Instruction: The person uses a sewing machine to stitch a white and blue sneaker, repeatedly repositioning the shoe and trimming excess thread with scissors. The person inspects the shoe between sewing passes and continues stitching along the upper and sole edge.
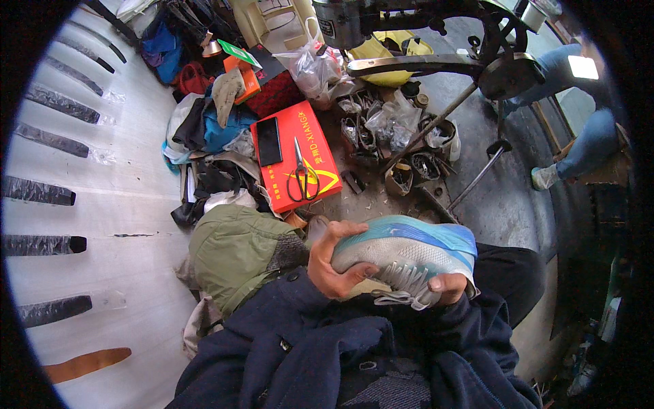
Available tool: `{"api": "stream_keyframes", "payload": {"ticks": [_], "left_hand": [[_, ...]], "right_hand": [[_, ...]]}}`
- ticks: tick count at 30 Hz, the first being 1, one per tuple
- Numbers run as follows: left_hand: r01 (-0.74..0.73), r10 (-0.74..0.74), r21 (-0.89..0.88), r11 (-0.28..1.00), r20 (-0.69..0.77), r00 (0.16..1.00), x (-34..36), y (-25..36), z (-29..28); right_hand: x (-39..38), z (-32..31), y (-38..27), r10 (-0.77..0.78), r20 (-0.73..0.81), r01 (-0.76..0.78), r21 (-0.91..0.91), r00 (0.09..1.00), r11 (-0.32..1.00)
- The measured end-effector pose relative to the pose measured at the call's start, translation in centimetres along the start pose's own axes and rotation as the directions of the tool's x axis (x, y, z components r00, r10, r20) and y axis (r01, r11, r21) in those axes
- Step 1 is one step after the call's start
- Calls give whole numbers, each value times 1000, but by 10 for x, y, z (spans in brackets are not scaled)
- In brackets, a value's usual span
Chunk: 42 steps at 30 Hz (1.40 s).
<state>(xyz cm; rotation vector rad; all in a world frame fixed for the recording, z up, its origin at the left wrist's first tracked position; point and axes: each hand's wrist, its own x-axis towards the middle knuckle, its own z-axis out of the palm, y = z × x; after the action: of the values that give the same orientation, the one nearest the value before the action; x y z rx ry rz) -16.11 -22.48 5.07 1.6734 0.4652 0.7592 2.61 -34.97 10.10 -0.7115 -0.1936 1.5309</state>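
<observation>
A white and blue sneaker (385, 251) with grey-white laces lies on its side above my lap, held between both hands. My left hand (334, 266) grips one end, with the thumb on the upper and the fingers over the sole edge. At the laces, the thumb of my right hand (447, 288) presses near the shoe's opening; its other fingers are hidden behind the shoe. Beyond the sneaker lies a red box (310, 136) carrying black-handled scissors (300, 174) and a dark phone (269, 142).
A green padded cloth (235, 255) lies by my left arm. Dark strips (44, 245) hang on the white wall at left. Ahead stands a black metal machine (422, 65) with a slanted rod, near bins of scraps (398, 180). Another person's leg (579, 146) shows at right.
</observation>
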Motion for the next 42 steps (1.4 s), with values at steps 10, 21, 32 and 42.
{"api": "stream_keyframes", "payload": {"ticks": [10,21,32,42], "left_hand": [[1,-2,32,999,19,1000,3,0,0],[31,-33,38,999,39,999,6,5,0],[22,-24,62,998,29,999,7,6,0],[81,-81,-9,997,36,996,6,3,0]], "right_hand": [[-4,-5,2,-69,-137,53,-118,988,992],[-7,-4,2,-60,-208,34,-127,976,991],[-3,7,-3,-41,-131,25,-121,990,992],[-7,0,1,-63,-172,37,-147,983,988]]}}
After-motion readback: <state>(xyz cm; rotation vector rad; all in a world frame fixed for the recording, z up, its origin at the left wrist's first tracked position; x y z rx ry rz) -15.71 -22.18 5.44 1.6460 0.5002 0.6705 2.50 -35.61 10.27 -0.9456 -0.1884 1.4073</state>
